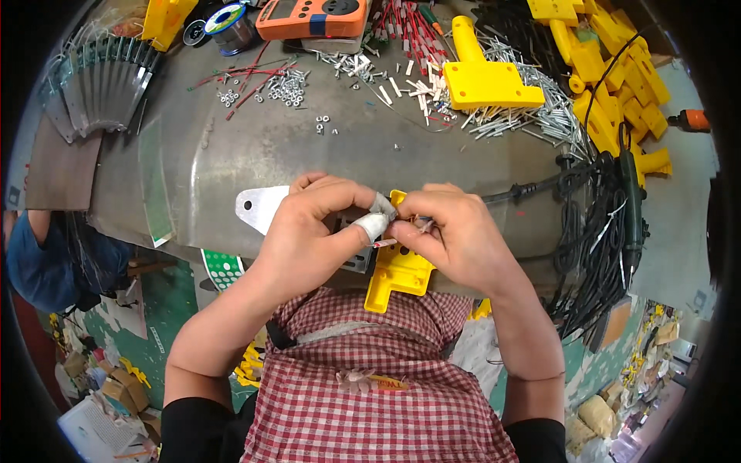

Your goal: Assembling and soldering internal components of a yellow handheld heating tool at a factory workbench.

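Note:
Above a yellow plastic housing half (403, 272) at the table's near edge, my two hands meet with fingertips pinched together. My left hand (312, 228), with white wrapping on its thumb and a fingertip, is closed; what it pinches is hidden. A small pale piece with a red end (384, 243) shows just below that thumb. Thin dark wires (422, 224) show in the closed fingers of my right hand (463, 228). Beside my left hand, a silver blade-like metal plate (259, 207) with a round hole sticks out. A grey metal part (356, 261) lies partly hidden under the hands.
Nuts (287, 87), red wires (251, 81) and a heap of screws (525, 116) lie across the table. A yellow handle shell (494, 83) rests on the screws. Behind are an orange meter (311, 17) and a solder spool (231, 29). Black cables (590, 239) hang at right; another person (58, 258) sits left.

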`<state>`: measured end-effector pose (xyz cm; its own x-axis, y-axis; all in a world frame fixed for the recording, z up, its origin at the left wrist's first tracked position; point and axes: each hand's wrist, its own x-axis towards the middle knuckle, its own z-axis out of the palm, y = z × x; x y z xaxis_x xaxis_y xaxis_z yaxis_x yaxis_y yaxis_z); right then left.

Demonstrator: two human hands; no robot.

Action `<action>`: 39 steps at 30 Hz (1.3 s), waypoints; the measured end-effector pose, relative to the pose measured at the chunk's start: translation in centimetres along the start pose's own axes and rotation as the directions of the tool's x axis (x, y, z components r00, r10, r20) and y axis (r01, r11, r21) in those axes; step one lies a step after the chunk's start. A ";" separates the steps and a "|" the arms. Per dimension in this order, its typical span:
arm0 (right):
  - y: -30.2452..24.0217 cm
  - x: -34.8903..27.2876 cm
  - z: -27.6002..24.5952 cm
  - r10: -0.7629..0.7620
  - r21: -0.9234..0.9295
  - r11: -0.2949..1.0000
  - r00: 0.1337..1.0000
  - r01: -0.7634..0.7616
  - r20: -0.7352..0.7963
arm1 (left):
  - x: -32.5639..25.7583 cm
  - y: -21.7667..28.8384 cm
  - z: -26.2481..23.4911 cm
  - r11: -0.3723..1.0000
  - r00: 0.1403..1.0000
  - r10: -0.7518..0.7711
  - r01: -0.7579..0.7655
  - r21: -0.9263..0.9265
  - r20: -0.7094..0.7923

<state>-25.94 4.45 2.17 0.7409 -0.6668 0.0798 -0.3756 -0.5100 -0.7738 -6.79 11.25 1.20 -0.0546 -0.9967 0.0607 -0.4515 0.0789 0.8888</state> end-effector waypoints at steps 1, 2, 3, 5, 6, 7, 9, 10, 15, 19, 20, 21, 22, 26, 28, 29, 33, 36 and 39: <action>0.1 -0.2 0.0 0.055 0.038 0.998 0.998 -0.055 -0.005 | 0.0 -0.1 -0.1 0.991 0.996 -0.067 0.072 -0.111 0.051; 0.1 -0.4 0.0 0.109 0.075 0.991 0.994 -0.109 -0.007 | -0.1 -0.2 -0.1 0.965 0.986 -0.126 0.147 -0.217 0.107; -0.2 -0.5 -0.3 0.101 0.068 0.993 0.995 -0.101 -0.001 | 0.1 0.3 -0.2 0.965 0.987 -0.125 0.144 -0.221 0.096; -1.1 -0.5 -1.1 0.383 0.213 0.902 0.924 -0.376 0.011 | 0.7 1.4 -0.4 0.901 0.948 -0.237 0.295 -0.318 0.211; -1.0 -0.5 -1.3 0.376 0.214 0.905 0.927 -0.369 0.007 | 0.9 1.3 -0.3 0.900 0.950 -0.233 0.291 -0.324 0.206; -0.9 -0.5 -1.5 0.375 0.205 0.907 0.927 -0.368 0.008 | 1.3 1.0 -0.3 0.950 0.962 -0.186 0.228 -0.212 0.200; -0.5 -0.2 -1.7 0.253 0.359 0.895 0.964 -0.263 0.076 | 1.7 0.9 -0.4 0.982 0.970 -0.139 0.161 -0.099 0.197; -0.2 0.0 -1.8 0.254 0.356 0.896 0.964 -0.265 0.078 | 1.9 1.3 -0.7 0.995 0.973 -0.077 0.090 -0.052 0.217; 0.9 0.1 -1.5 0.010 0.036 0.999 1.000 -0.010 0.015 | 1.7 1.5 0.1 0.978 0.979 0.129 -0.151 0.141 0.157; 0.6 0.0 -1.2 0.284 0.319 0.903 0.957 -0.287 0.054 | 0.9 0.8 1.2 0.833 0.911 0.412 -0.379 0.402 0.005; 0.9 0.0 -1.0 0.288 0.409 0.869 0.957 -0.277 0.034 | 0.8 0.5 1.4 0.892 0.944 0.328 -0.298 0.341 -0.034; 1.1 0.0 -0.9 0.297 0.495 0.827 0.955 -0.267 0.019 | 0.7 0.3 1.5 0.940 0.970 0.236 -0.210 0.270 -0.066; 1.0 0.1 -0.9 0.299 0.494 0.826 0.954 -0.271 0.024 | 0.6 0.2 1.6 0.941 0.970 0.232 -0.206 0.267 -0.068; 0.8 0.7 -1.2 0.448 0.568 0.723 0.893 -0.393 0.047 | 0.2 -0.1 1.9 0.994 0.988 0.089 -0.080 0.075 -0.125; 1.0 0.8 -1.0 0.498 0.565 0.695 0.864 -0.445 0.069 | 0.1 -0.1 1.9 1.000 0.992 0.014 -0.013 0.012 -0.124; 1.1 0.7 -0.8 0.439 0.486 0.780 0.898 -0.394 0.022 | 0.1 0.0 1.8 0.999 0.993 0.017 -0.014 0.029 -0.119; 1.1 0.3 -1.0 0.386 0.424 0.825 0.920 -0.374 0.062 | 0.2 -0.5 1.7 0.992 0.989 0.079 -0.066 0.104 -0.128; 1.2 0.3 -0.9 0.362 0.406 0.840 0.929 -0.360 0.074 | 0.3 -0.8 1.8 1.000 0.992 0.026 -0.026 0.002 -0.123; 0.2 0.5 -1.3 0.385 0.377 0.839 0.917 -0.393 0.099 | 0.5 -0.8 1.8 0.986 0.996 -0.047 0.035 -0.163 -0.070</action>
<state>-26.43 3.30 2.86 0.5904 -0.7543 -0.2873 -0.3962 0.0393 -0.9173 -8.01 10.76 -0.31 0.0293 -0.9983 0.0503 -0.3019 0.0391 0.9525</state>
